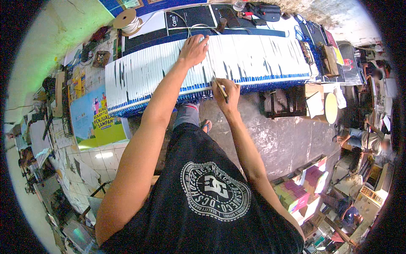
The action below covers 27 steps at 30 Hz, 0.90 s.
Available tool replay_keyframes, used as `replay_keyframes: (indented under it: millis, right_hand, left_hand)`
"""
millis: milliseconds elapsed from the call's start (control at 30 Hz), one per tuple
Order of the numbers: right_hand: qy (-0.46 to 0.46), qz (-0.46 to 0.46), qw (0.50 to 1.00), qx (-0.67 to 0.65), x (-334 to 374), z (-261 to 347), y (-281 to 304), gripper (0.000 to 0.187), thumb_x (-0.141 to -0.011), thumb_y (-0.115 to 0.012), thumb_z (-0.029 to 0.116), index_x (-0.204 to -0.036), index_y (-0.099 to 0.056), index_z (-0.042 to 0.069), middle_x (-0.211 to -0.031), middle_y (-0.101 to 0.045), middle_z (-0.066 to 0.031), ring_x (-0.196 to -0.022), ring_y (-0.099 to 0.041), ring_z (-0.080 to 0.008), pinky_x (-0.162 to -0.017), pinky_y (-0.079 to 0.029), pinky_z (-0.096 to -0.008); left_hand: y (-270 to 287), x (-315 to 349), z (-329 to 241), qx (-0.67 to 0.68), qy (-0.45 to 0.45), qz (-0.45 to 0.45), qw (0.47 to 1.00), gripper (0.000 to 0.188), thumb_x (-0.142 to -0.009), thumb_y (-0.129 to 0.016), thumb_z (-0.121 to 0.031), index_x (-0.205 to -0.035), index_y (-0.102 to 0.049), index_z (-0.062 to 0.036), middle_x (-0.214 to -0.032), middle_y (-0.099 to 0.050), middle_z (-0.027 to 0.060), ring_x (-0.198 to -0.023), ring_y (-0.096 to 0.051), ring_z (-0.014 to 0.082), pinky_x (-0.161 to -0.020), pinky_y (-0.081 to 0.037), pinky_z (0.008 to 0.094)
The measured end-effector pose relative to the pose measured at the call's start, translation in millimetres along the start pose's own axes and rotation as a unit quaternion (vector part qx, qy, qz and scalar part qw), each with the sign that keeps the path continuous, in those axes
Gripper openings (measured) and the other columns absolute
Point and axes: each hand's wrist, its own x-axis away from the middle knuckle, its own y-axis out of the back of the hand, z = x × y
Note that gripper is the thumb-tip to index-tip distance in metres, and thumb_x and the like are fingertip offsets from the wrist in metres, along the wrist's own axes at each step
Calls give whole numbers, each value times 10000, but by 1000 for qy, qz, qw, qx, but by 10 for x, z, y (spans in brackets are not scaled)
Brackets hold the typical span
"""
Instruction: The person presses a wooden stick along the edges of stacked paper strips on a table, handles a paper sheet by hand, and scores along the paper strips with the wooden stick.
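A long row of thin white-edged pieces, packed side by side, runs across the bench in front of me. Narrow dark gaps show between some of them, and their near ends are blue. My left hand lies on the row toward its far edge, fingers stretched out, holding nothing. At the near edge, my right hand is closed round a slim tool with a brownish handle. Its thin tip points away from me onto the white pieces. What kind of tool it is I cannot make out.
Behind the row are a spool of pale cord, black flat boxes and a dark bag. A yellow and blue poster is at the left. Stacked pink and yellow sheets and another person are at the right.
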Motion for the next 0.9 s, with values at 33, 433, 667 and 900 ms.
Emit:
replay_keyframes:
  millis: [33, 433, 667, 900]
  right_hand:
    - [23, -13, 1000, 16, 65, 29, 56, 157, -850, -762, 150, -983, -769, 66, -948, -765, -96, -925, -709, -278, -860, -436, -418]
    - [25, -21, 998, 54, 401, 207, 319, 143, -843, -773, 113, -979, -770, 69, -928, -764, -77, -893, -705, -244, -859, -427, -397]
    - [8, -21, 999, 32, 453, 263, 334, 168, -857, -767, 114, -1022, -766, 81, -950, -761, -75, -921, -697, -255, -890, -429, -414]
    - [-20, -23, 999, 39, 499, 81, 161, 159, -869, -769, 131, -1024, -765, 99, -1006, -764, -70, -963, -696, -254, -889, -430, -427]
  left_hand:
    - [6, 5, -8, -1, 3, 5, 1000, 468, -1036, -531, -302, -1461, -540, -107, -1389, -552, 175, -1274, -546, 365, -1112, -413, 508]
    - [35, -9, -25, 0, 24, 56, 998, 482, -1062, -473, -338, -1483, -511, -106, -1451, -524, 151, -1363, -482, 345, -1182, -341, 494]
    - [-27, 3, 6, -29, 25, 44, 998, 492, -1065, -465, -346, -1487, -505, -98, -1457, -521, 153, -1367, -479, 350, -1180, -342, 499]
    - [3, -25, -31, -14, 22, 48, 999, 489, -1064, -470, -342, -1481, -504, -89, -1451, -523, 162, -1362, -484, 342, -1176, -343, 499]
